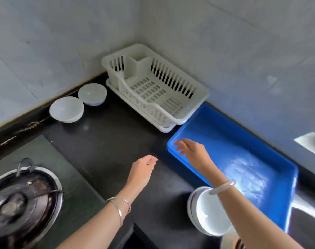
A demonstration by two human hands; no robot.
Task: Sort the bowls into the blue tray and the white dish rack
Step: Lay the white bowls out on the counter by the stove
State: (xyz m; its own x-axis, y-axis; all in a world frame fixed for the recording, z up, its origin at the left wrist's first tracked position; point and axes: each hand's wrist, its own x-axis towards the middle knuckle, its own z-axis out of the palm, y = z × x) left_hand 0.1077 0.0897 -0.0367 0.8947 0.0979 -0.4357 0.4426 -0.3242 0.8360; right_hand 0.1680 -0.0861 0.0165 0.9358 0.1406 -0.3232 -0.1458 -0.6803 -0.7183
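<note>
Two white bowls stand on the black counter by the left wall, one nearer me (66,109) and one farther back (92,94). A stack of white bowls (207,212) sits at the counter's front, beside the blue tray (243,141). The tray holds nothing. The white dish rack (198,97) stands in the corner, also with nothing in it. My left hand (144,168) hovers over the counter with fingers loosely curled, holding nothing. My right hand (191,150) is over the tray's near left corner, fingers spread, holding nothing.
A dark wok with a lid (18,203) sits on the stove at the lower left. A metal sink edge (307,214) shows at the lower right. Tiled walls close in the counter behind the rack and tray.
</note>
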